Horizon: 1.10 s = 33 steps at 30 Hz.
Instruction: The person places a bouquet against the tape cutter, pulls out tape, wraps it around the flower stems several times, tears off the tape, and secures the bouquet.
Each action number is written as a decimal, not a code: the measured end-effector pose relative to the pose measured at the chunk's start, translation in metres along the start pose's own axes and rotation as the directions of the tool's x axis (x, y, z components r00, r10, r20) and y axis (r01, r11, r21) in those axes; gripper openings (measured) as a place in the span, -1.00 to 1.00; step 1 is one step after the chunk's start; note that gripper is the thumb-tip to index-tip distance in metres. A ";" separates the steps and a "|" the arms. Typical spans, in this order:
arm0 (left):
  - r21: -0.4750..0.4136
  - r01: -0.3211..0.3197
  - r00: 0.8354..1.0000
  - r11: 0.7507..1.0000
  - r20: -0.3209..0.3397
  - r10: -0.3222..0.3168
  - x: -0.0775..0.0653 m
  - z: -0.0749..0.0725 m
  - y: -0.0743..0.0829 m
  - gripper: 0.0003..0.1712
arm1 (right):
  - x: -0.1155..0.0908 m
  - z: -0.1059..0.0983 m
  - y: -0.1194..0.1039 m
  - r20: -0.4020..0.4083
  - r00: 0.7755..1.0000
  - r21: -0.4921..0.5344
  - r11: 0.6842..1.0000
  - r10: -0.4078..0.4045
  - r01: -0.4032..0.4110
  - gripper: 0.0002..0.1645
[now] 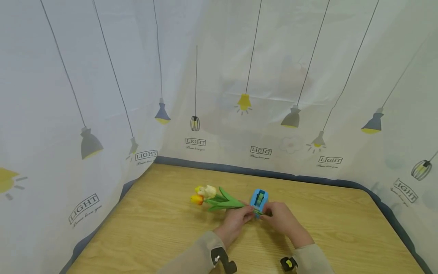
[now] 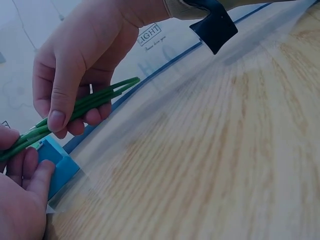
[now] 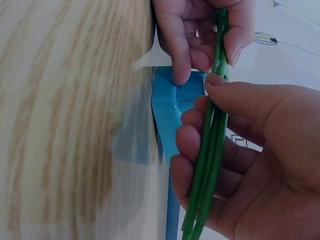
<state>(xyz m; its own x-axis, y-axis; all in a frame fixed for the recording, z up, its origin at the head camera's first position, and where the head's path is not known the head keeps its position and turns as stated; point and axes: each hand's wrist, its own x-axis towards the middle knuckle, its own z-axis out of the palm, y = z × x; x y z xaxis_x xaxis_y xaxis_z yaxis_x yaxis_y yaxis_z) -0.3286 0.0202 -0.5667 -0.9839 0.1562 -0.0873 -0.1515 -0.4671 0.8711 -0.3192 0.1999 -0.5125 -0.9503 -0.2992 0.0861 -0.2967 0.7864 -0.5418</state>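
A small bunch of tulips (image 1: 221, 203), with white, yellow and orange-yellow heads and green leaves, lies sideways over the table. My left hand (image 1: 236, 220) pinches its green stems below the leaves. Farther along, my right hand (image 1: 282, 219) grips the same stems (image 3: 212, 155), thumb on one side and fingers curled behind. A blue tape dispenser (image 1: 253, 200) with a roll of tape stands just beyond the hands. In the right wrist view, a left fingertip meets the dispenser (image 3: 172, 95) near its toothed cutter. A shiny patch on the stems looks like clear tape.
The wooden table (image 1: 157, 224) meets a light curtain (image 1: 219, 114) printed with hanging lamps along its back and sides. A dark blue border (image 1: 222, 167) runs along the curtain's foot. Both wrists carry black straps (image 1: 223, 259).
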 end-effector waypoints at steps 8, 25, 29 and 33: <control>0.020 0.007 1.000 1.000 0.004 -0.007 0.002 -0.003 -0.001 -0.87 | -0.001 0.000 -0.003 0.020 1.000 -0.002 1.000 0.020 -0.020 -0.73; -0.111 0.014 0.999 0.994 -0.050 -0.019 0.002 -0.004 0.003 -0.92 | -0.001 0.001 -0.001 -0.028 0.992 0.150 0.982 0.121 -0.115 -0.88; -0.129 -0.002 0.993 0.992 -0.118 -0.014 0.002 -0.003 0.000 -0.86 | -0.001 0.005 -0.003 -0.063 0.990 0.136 0.984 0.124 -0.115 -0.92; -0.096 -0.012 0.982 0.995 -0.189 -0.007 0.001 0.001 -0.001 -0.79 | 0.000 0.009 -0.003 -0.066 0.986 0.121 0.982 0.154 -0.145 -0.88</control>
<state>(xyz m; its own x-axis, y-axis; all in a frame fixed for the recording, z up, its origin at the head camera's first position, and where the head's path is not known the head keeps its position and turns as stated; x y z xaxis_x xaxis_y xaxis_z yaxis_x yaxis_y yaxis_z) -0.3297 0.0220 -0.5676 -0.9831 -0.0080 -0.1830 -0.1484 -0.5503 0.8217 -0.3171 0.1925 -0.5187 -0.9888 -0.1383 0.0569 -0.1421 0.7505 -0.6454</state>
